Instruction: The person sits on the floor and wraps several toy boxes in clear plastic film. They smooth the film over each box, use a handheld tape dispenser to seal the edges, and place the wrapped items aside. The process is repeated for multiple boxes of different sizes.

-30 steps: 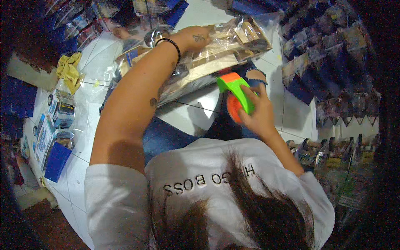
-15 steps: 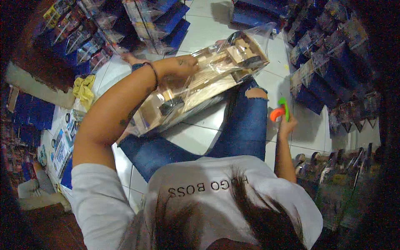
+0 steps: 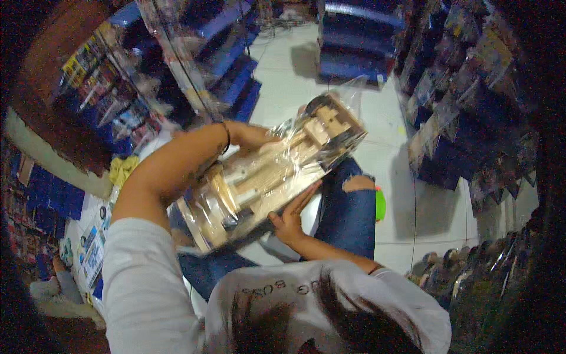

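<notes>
A wooden toy truck [image 3: 271,168] wrapped in clear, glossy plastic lies slantwise above my lap, its cab end pointing far right. My left hand [image 3: 254,137] is on the far side of the truck, its fingers partly hidden by the wrap. Against the near side is my right hand [image 3: 290,223], thumb and fingers laid along the lower edge, gripping it. Beyond my right knee a green object [image 3: 380,203], which looks like a small hand tape dispenser, shows on the floor, mostly hidden by my leg.
Blue shelves [image 3: 359,50] stand at the far end of the tiled floor [image 3: 283,71]. Racks of bagged goods [image 3: 448,118] line the right side, with more packs [image 3: 112,76] at the left. A yellow cloth [image 3: 122,170] lies at the left, near another person's arm [image 3: 59,268].
My right hand has let go of the green and orange dispenser, now on the floor beside my leg, and has come to the truck's near side. The truck sits lower in view.
</notes>
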Tool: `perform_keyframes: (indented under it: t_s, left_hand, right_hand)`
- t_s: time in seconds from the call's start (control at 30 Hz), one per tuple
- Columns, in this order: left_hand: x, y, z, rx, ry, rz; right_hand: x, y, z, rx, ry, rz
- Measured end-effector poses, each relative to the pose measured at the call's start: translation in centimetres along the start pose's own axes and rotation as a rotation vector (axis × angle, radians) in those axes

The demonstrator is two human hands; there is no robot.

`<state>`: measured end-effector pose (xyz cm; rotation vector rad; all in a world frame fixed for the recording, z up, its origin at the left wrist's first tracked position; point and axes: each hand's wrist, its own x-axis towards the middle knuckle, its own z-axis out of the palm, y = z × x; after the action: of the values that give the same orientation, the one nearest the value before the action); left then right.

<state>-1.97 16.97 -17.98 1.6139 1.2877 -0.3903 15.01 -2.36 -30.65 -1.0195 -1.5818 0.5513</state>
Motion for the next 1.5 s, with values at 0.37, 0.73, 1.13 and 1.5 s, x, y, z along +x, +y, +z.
perform_keyframes:
  t_s: [0.37,0.73,1.13,1.5]
  left_hand:
    - [-9.0,1.7,6.1,-0.821,0.886,0.715]
    - [-7.4,3.1,18.5,-1.129,1.196,0.798]
    - [-10.1,-0.3,14.7,-0.998,1.137,0.939]
    - [-16.3,5.2,4.1,0.213,1.051,0.840]
  right_hand:
    - [19.7,1.1,-9.6,0.598,0.077,0.180]
    - [17.6,2.7,-9.7,0.550,-0.095,0.473]
    - [25.3,-12.2,-14.1,-0.173,-0.404,-0.129]
    - [25.2,-15.7,-14.5,0.068,-0.632,-0.026]
